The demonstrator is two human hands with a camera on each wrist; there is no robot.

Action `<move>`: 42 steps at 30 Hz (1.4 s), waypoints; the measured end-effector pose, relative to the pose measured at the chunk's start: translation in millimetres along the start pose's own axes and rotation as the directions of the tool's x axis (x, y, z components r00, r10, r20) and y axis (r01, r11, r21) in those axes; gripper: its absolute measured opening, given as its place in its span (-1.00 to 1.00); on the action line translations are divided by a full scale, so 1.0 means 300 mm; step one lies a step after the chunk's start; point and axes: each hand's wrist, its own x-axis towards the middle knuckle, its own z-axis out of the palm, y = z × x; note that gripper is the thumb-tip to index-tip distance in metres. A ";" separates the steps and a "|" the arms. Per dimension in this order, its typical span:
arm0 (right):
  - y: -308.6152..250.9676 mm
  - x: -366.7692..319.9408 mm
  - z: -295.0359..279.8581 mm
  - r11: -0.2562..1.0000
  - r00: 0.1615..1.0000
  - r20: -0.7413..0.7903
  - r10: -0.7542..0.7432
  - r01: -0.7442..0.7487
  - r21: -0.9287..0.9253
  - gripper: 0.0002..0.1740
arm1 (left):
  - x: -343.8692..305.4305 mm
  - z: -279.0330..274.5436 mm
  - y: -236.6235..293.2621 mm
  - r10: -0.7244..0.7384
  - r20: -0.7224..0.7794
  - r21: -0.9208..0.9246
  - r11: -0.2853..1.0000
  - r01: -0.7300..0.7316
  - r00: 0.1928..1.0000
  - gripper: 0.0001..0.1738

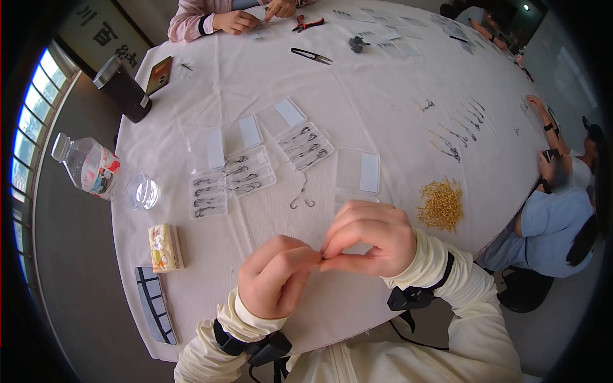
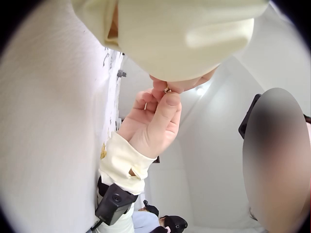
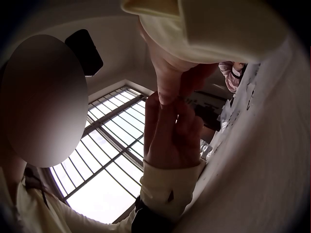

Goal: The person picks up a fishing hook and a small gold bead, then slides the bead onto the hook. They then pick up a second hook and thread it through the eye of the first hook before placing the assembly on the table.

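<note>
Above the near part of the table, the left hand (image 1: 276, 277) and right hand (image 1: 373, 237) meet fingertip to fingertip. Between their thumbs and fingers both pinch a tiny piece, dark in the head view; the left wrist view shows this small piece (image 2: 167, 90) with a golden glint. Fingers hide most of it. Beyond the hands lie a dark double hook (image 1: 302, 193) and an open clear case (image 1: 357, 171). A pile of small golden pieces (image 1: 440, 204) lies right of the right hand. Clear boxes (image 1: 251, 171) at centre-left hold dark hooked pieces.
On the left stand a water bottle (image 1: 96, 167), a dark tumbler (image 1: 124, 90) and a tissue pack (image 1: 165, 247). Several hooked pieces with golden ends (image 1: 454, 134) lie far right. Black tweezers (image 1: 311, 56) and pliers (image 1: 308, 24) lie farther back. Other people sit around the table.
</note>
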 end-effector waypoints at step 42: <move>0.003 -0.041 0.035 0.793 0.908 0.079 0.412 -0.400 0.459 -0.80 | -0.033 0.024 -0.001 -0.324 -0.011 -0.372 0.880 0.297 0.946 -0.91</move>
